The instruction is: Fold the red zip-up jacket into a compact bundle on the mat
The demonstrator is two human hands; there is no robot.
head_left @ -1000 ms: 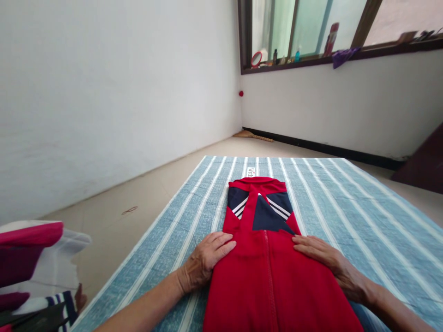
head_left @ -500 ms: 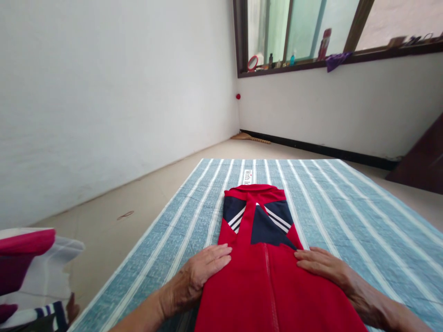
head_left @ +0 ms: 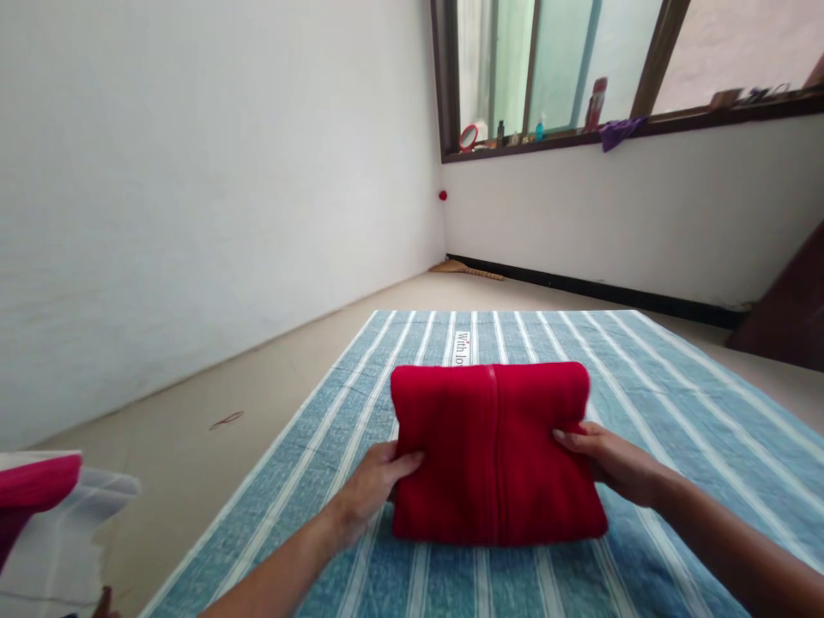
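Observation:
A red jacket [head_left: 451, 463], folded into a compact rectangle with a seam down its middle, is held between my two hands above the striped cloth. My left hand [head_left: 379, 476] grips its left side, thumb on the near face and fingers hidden behind. On the other side my right hand [head_left: 598, 455] pinches the right edge the same way, thumb in front. The navy panels and white stripes of the jacket are out of sight. Beneath it lies the blue and white striped cloth [head_left: 309, 498] covering the table-like surface.
Pink and white fabric [head_left: 45, 485] sits at the lower left, beside the surface. A thin loop [head_left: 227, 421] and a broom [head_left: 467, 270] lie on the floor. Along the windowsill stand a round mirror [head_left: 469, 137], a red bottle [head_left: 596, 103] and a purple cloth [head_left: 619, 134].
The jacket lay flat under my open hands with its collar end showing. Now its lower part is folded over that end, and both hands have closed on its sides.

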